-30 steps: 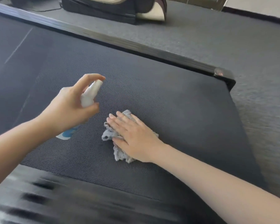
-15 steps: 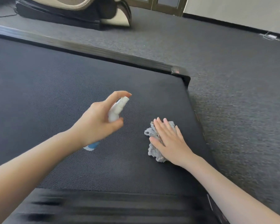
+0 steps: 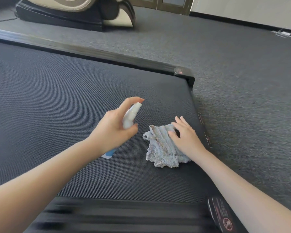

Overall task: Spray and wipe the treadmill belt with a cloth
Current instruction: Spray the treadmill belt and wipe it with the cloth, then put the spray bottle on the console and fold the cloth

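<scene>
The dark textured treadmill belt (image 3: 65, 101) fills most of the view. My left hand (image 3: 113, 128) grips a small white spray bottle (image 3: 130, 116) with a blue base, index finger curved over its nozzle, held just above the belt. A crumpled grey-blue cloth (image 3: 161, 147) lies on the belt near its right end. My right hand (image 3: 185, 135) rests flat on the cloth's right part with the fingers straight and spread.
A black side rail (image 3: 91, 51) runs along the belt's far edge to a corner cap (image 3: 183, 72). A ribbed black rail (image 3: 124, 214) lies near me. Grey carpet (image 3: 242, 98) surrounds the treadmill. A black and beige machine base (image 3: 74, 12) stands beyond.
Both hands have shifted right along the belt toward its end. The cloth has slid right with my right hand and now shows more of itself, spread out wider to the left of the hand.
</scene>
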A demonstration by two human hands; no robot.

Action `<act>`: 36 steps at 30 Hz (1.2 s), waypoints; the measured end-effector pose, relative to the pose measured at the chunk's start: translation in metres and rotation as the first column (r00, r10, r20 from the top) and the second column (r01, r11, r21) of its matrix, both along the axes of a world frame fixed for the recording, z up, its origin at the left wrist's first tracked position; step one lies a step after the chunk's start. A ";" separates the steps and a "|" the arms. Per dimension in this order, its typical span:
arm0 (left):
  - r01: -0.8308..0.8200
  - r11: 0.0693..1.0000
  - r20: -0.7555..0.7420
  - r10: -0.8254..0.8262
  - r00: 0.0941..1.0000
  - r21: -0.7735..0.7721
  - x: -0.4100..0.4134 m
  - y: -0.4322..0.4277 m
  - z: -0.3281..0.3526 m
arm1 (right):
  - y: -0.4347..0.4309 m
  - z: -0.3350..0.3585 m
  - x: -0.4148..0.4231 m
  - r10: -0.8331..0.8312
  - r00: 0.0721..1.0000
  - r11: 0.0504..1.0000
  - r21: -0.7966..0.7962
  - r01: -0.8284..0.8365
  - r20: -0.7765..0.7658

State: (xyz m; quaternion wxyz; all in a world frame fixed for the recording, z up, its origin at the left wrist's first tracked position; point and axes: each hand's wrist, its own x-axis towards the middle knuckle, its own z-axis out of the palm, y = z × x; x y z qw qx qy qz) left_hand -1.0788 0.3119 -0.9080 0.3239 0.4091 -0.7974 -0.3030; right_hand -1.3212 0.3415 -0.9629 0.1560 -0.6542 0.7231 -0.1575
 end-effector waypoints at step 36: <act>-0.255 0.965 -0.390 0.261 0.883 0.069 -0.022 -0.112 0.201 | -0.094 0.283 0.002 0.102 0.524 0.935 -0.261 0.239 0.846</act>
